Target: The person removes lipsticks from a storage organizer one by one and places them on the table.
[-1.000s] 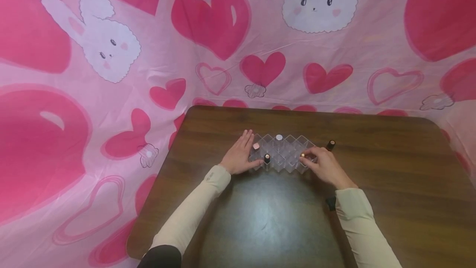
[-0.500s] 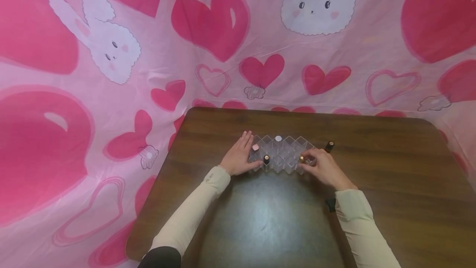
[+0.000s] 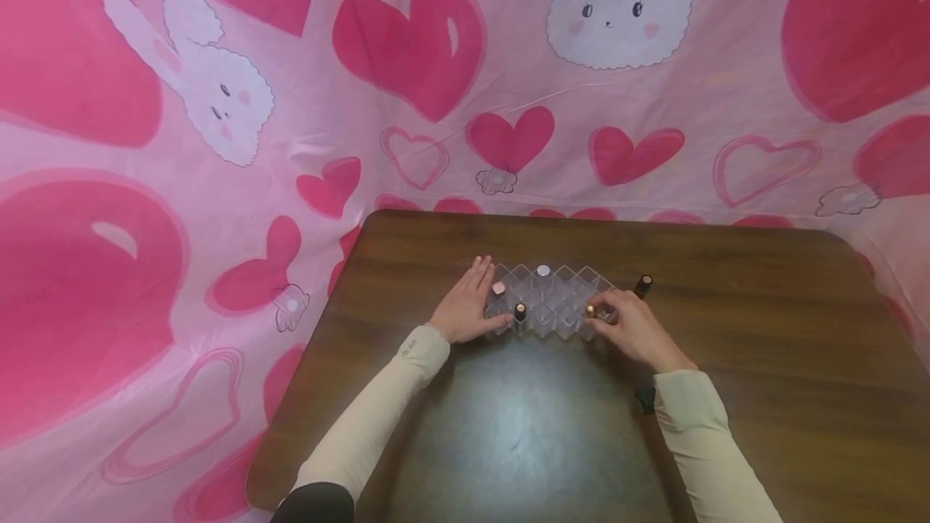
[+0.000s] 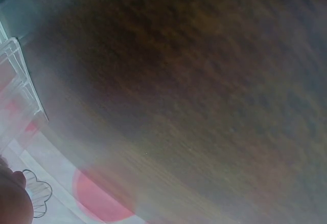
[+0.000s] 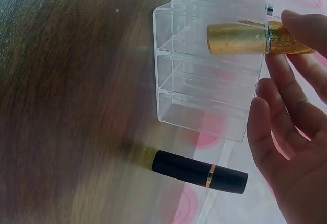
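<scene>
A clear acrylic lipstick organizer (image 3: 559,320) with diamond-shaped compartments stands on the table. My right hand (image 3: 635,328) pinches the gold lipstick (image 5: 237,39) by its upper part, between thumb and fingers. Its lower part shows through the clear wall of a compartment at the organizer's right end. Resting against the left end, my left hand (image 3: 467,307) has its fingers straight and its thumb stretched along the front. Near that thumb a black lipstick (image 3: 520,312) stands in a front compartment. A pink-topped one (image 3: 498,288) and a white-topped one (image 3: 543,271) stand in other compartments.
Another black lipstick (image 3: 644,285) with a gold band stands on the brown wooden table (image 3: 508,426), just right of the organizer and behind the right hand. A pink heart-patterned cloth (image 3: 429,47) hangs behind the table and along its left side.
My right hand and the gold lipstick have moved slightly down and toward me, mostly in the first half second. The left hand stays against the organizer.
</scene>
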Tool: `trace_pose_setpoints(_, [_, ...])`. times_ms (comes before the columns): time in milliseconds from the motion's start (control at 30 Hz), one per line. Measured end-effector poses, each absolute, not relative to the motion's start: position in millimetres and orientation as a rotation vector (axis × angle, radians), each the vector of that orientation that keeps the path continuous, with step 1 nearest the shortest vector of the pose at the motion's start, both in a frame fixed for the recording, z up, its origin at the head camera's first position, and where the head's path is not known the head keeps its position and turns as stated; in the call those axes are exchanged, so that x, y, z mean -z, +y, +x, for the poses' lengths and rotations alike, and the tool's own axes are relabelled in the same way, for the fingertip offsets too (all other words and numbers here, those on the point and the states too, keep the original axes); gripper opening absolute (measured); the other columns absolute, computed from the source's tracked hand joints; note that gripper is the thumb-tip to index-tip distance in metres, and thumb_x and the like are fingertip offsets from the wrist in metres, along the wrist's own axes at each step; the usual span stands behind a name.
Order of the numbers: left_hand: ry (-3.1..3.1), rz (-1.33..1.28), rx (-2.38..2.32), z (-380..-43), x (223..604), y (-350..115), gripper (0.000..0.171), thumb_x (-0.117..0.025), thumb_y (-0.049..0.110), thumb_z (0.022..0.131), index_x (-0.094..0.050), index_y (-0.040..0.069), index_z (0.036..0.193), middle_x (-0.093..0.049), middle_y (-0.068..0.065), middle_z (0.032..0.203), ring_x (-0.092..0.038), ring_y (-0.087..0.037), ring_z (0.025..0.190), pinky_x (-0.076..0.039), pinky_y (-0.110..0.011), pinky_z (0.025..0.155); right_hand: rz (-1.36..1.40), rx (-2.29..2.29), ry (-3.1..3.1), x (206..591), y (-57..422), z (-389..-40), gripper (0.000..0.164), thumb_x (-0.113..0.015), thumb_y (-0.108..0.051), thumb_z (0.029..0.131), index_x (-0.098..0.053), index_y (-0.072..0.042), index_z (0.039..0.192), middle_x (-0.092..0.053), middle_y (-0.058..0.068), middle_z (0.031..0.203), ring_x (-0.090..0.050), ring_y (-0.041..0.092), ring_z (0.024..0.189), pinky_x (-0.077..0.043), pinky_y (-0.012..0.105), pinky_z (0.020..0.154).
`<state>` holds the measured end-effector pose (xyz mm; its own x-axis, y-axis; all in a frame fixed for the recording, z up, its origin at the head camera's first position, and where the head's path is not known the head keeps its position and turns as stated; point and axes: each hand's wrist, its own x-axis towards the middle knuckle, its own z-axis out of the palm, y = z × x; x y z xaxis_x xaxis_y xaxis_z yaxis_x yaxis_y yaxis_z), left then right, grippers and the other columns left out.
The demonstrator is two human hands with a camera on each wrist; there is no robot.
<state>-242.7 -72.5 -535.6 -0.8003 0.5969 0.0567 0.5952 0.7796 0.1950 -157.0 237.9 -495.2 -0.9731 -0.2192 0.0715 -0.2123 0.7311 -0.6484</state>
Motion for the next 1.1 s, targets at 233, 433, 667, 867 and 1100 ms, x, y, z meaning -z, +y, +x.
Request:
trace_pose_setpoints(233, [2.963, 0.988, -0.310, -242.2, 534.6, -71.6, 0.101, -0.041, 0.075, 0.084, -0.019, 0.004, 0.154, -0.014, -0.012, 0.163, -0.003, -0.023, 0.152, -0.016, -0.035, 0.122, -0.332, 1.084, 2.907, 495.2, 238.5, -156.2, 0.021, -0.071, -0.014, 0.087, -0.066, -0.007, 0.105, -0.063, 0.010, 0.100, -0.053, 0.027, 0.096, -0.051, 0.040, 0.077])
trace_pose_setpoints(433, [2.960, 0.987, -0.307, -242.8, 533.9, -71.7, 0.101, -0.041, 0.074, 0.084, -0.020, 0.004, 0.154, -0.014, -0.012, 0.163, -0.003, -0.023, 0.152, -0.015, -0.035, 0.122, -0.306, 1.071, 2.925, 493.9, 238.9, -156.2, 0.022, -0.071, -0.016, 0.087, -0.066, -0.007, 0.106, -0.063, 0.010, 0.101, -0.052, 0.026, 0.096, -0.050, 0.038, 0.075])
trace_pose_setpoints(667, [2.941, 0.985, -0.297, -242.9, 532.1, -72.0, 0.100, -0.042, 0.073, 0.085, -0.019, 0.004, 0.154, -0.013, -0.012, 0.163, -0.002, -0.023, 0.152, -0.014, -0.036, 0.123, -0.297, 1.068, 2.928, 491.9, 238.5, -155.9, 0.023, -0.070, -0.021, 0.087, -0.065, -0.009, 0.106, -0.062, 0.010, 0.103, -0.053, 0.025, 0.096, -0.050, 0.038, 0.076])
trace_pose_setpoints(867, [2.939, 0.987, -0.263, -243.5, 532.5, -72.5, 0.099, -0.039, 0.073, 0.086, -0.016, 0.006, 0.155, -0.009, -0.010, 0.164, 0.000, -0.021, 0.152, -0.014, -0.035, 0.123, -0.288, 1.074, 2.944, 489.6, 237.7, -155.8, 0.020, -0.070, -0.023, 0.088, -0.065, -0.011, 0.104, -0.062, 0.009, 0.103, -0.054, 0.024, 0.093, -0.050, 0.037, 0.076])
trace_pose_setpoints(1100, [2.927, 0.980, -0.245, -244.6, 533.2, -73.2, 0.101, -0.038, 0.074, 0.086, -0.011, 0.007, 0.155, -0.003, -0.007, 0.164, 0.003, -0.020, 0.152, -0.009, -0.033, 0.123, -0.266, 1.080, 2.955, 486.6, 236.7, -155.0, 0.024, -0.070, -0.025, 0.088, -0.065, -0.010, 0.105, -0.063, 0.010, 0.103, -0.056, 0.026, 0.091, -0.051, 0.041, 0.076])
